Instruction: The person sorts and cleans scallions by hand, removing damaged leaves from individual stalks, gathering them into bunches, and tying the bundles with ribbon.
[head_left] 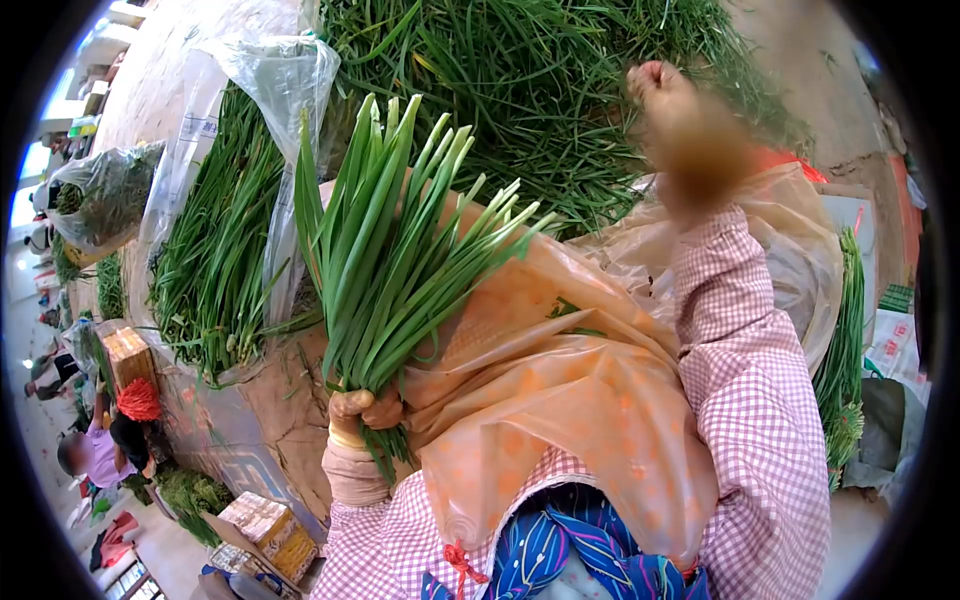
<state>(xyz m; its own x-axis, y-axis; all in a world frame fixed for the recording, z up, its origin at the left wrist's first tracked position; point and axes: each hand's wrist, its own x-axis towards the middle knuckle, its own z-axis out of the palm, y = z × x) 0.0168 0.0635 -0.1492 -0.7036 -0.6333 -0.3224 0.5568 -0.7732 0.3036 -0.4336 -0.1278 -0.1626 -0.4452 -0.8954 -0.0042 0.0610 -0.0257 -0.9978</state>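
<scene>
A bunch of long green leaves with pale ends (385, 260) is clasped by the left hand (366, 414) at the left edge of a translucent orange plastic sheet (570, 400), seemingly so the ends are left free. Beyond the far edge, beside a dark-green leaf heap (490, 90), the right hand (664, 92) is held curled; whether anything is gripped cannot be told.

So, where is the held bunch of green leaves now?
In the head view, the bunch is left of centre, gripped in the left hand, just right of the greens in clear plastic.
</scene>
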